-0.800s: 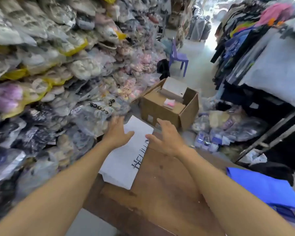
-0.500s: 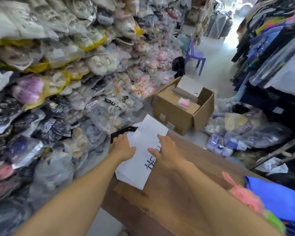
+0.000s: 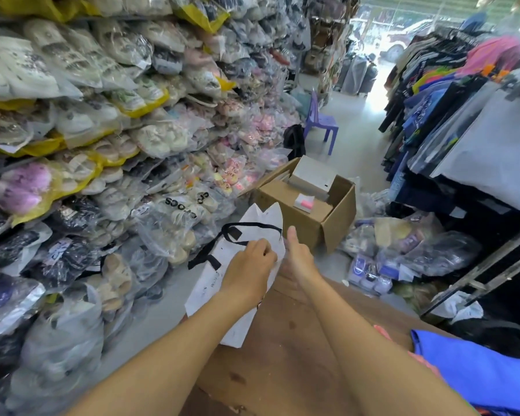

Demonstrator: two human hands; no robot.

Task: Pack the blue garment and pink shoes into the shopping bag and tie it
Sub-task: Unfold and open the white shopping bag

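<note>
- Wooden table: brown, worn top; taken as the landmark for all places below.
- Shopping bag: white paper, small dark print on its side, black ribbon handles. At the table's far left corner, lifted at its mouth end, lower end hanging past the table's left edge. Mouth partly spread; flap points stand up at the far end.
- Left hand: over the table's far left corner, fingers curled and pinched on the near edge of the bag's mouth, gripping the paper.
- Right hand: just beside the left hand, at the bag's right edge. Thumb raised; fingers hidden behind the paper, so whether they grip the bag cannot be told.
- Blue garment: folded, lying on the table's near right part, well apart from the bag.
- Pink shoes: only a pink sliver shows at the garment's left edge, behind the right forearm.
- Cardboard box: open, on the floor beyond the table's far end; holds a smaller white box.
- Bagged footwear: stacked high, left of the table.
- Purple plastic chair: far beyond the table, in the aisle.
- Hanging clothes: on racks right of the table.
</note>
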